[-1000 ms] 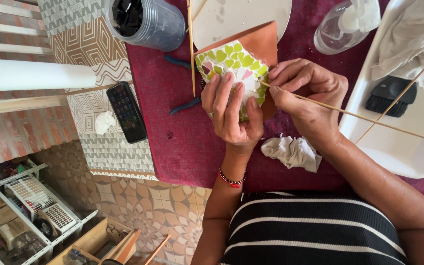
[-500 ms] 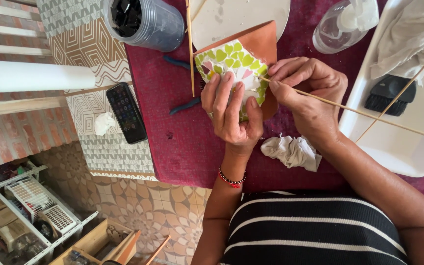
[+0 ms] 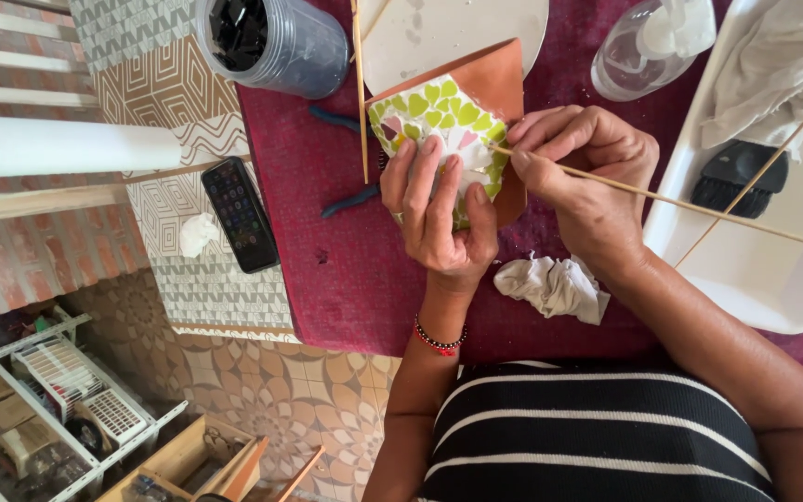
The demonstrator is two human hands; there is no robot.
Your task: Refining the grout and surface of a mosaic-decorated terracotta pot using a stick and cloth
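A terracotta pot covered with green and pink mosaic pieces lies on its side on the dark red cloth. My left hand wraps over its mosaic face and holds it. My right hand pinches a thin wooden stick, whose tip touches the white grout between the mosaic pieces. A second wooden stick lies upright along the pot's left side.
A grey jar of black pieces, a white plate and a clear spray bottle stand behind the pot. A crumpled tissue lies near my wrist. A white tray holds a black brush and cloth. Phone and paper roll at left.
My hands and the pot stay in nearly the same place. The stick tip has shifted slightly along the mosaic face.
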